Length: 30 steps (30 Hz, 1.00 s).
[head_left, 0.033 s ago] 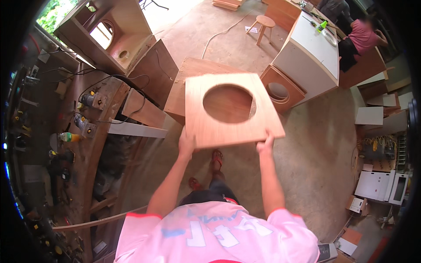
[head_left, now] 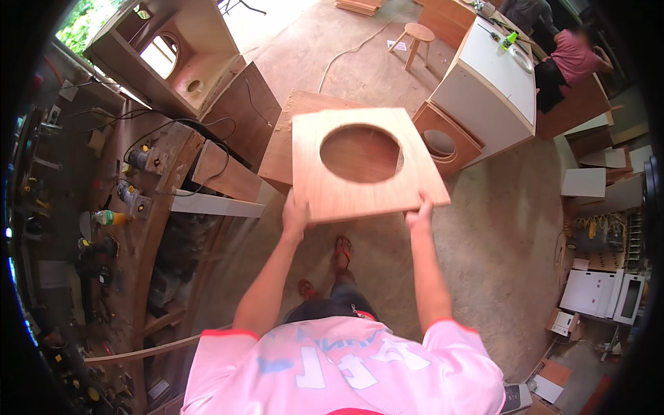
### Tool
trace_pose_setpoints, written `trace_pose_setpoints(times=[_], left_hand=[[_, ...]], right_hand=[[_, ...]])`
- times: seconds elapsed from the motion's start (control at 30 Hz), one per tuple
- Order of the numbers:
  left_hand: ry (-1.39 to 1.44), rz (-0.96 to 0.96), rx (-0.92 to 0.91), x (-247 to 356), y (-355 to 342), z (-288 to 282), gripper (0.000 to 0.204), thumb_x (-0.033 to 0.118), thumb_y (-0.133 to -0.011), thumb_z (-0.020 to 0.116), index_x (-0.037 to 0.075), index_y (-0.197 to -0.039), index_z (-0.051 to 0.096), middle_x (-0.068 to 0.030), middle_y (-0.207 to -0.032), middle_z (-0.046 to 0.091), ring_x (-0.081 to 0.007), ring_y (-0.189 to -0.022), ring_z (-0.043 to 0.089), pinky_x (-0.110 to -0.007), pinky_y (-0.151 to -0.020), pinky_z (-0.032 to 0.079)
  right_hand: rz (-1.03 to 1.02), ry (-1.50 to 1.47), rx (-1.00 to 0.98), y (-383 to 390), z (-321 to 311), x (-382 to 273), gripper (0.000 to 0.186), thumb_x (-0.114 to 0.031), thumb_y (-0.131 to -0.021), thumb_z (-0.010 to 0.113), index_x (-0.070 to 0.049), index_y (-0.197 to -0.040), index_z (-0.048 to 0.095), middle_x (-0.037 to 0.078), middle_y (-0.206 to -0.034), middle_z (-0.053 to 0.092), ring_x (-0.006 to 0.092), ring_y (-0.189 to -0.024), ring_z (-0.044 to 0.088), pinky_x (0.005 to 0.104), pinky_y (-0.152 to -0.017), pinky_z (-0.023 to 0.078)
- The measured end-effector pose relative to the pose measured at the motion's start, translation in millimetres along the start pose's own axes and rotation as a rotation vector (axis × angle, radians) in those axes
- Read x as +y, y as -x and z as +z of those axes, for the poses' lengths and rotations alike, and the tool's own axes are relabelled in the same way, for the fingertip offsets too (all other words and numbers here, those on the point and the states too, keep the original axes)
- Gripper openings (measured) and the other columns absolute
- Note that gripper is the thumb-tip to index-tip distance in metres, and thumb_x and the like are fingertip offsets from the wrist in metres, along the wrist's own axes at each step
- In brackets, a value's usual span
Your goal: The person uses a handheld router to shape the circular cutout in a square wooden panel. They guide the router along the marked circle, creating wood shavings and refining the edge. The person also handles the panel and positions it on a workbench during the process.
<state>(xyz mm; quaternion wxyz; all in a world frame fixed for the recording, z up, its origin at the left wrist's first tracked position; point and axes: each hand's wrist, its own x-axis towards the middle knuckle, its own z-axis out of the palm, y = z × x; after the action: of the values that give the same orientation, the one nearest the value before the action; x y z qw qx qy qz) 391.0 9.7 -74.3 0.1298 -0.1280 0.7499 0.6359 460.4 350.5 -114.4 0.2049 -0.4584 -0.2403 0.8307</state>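
A square plywood panel with a large round hole is held out in front of me. My left hand grips its near left corner. At the near right corner my right hand is closed on the edge, thumb on top. The panel is above a brown wooden box, which it partly covers; brown wood shows through the hole. Whether the panel touches the box I cannot tell.
Left, a workbench carries corded power tools and a bottle. An open plywood cabinet stands behind it. At right are a white-topped cabinet, leaning holed panels, a stool and a person.
The panel's far edge has risen a little in view and its tilt differs slightly. Both my hands keep their grip and have shifted slightly upward.
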Motion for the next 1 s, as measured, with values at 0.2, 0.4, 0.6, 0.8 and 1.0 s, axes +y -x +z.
trace_pose_setpoints(times=[0.2,0.4,0.6,0.8,1.0], left_hand=[[0.039,-0.009,0.057,68,-96,31,0.042,0.023,-0.099,0.054,0.001,-0.134,0.061,-0.0208,-0.113,0.071,-0.03,-0.111,0.067,-0.044,-0.097,0.052],[-0.095,0.115,0.173,46,65,-32,0.054,0.013,-0.099,0.055,-0.004,-0.15,0.048,-0.0157,-0.146,0.059,-0.0231,-0.136,0.054,-0.036,-0.116,0.039],[-0.205,-0.148,0.242,-3,202,-80,0.052,0.02,-0.102,0.061,0.0,-0.148,0.05,-0.0199,-0.14,0.064,-0.0256,-0.129,0.062,-0.038,-0.108,0.047],[-0.38,-0.178,0.312,-51,137,-54,0.056,0.023,-0.101,0.064,0.005,-0.15,0.045,-0.0242,-0.137,0.065,-0.0349,-0.126,0.065,-0.043,-0.104,0.051],[-0.098,0.031,0.348,-19,-83,-62,0.051,0.024,-0.098,0.063,0.004,-0.144,0.053,-0.0203,-0.13,0.068,-0.0327,-0.122,0.065,-0.043,-0.101,0.05]], right_hand=[[0.044,-0.059,-0.3,-94,109,-37,0.046,-0.016,-0.089,0.071,0.002,-0.129,0.057,0.015,-0.125,0.066,0.0319,-0.12,0.063,0.0481,-0.104,0.051],[0.173,0.113,-0.149,50,-6,-28,0.054,-0.017,-0.09,0.072,-0.005,-0.14,0.057,0.011,-0.133,0.065,0.029,-0.122,0.063,0.0477,-0.104,0.055],[0.342,0.172,-0.108,182,-92,-19,0.064,-0.013,-0.088,0.072,-0.008,-0.148,0.05,0.01,-0.139,0.062,0.0318,-0.128,0.06,0.0526,-0.109,0.05],[0.314,0.202,-0.114,88,-54,12,0.063,-0.013,-0.087,0.07,-0.006,-0.147,0.05,0.011,-0.139,0.061,0.0315,-0.13,0.058,0.051,-0.111,0.048],[0.275,0.172,-0.285,-66,144,65,0.042,-0.011,-0.088,0.07,-0.002,-0.128,0.061,0.011,-0.124,0.068,0.0286,-0.115,0.066,0.0471,-0.103,0.055]])
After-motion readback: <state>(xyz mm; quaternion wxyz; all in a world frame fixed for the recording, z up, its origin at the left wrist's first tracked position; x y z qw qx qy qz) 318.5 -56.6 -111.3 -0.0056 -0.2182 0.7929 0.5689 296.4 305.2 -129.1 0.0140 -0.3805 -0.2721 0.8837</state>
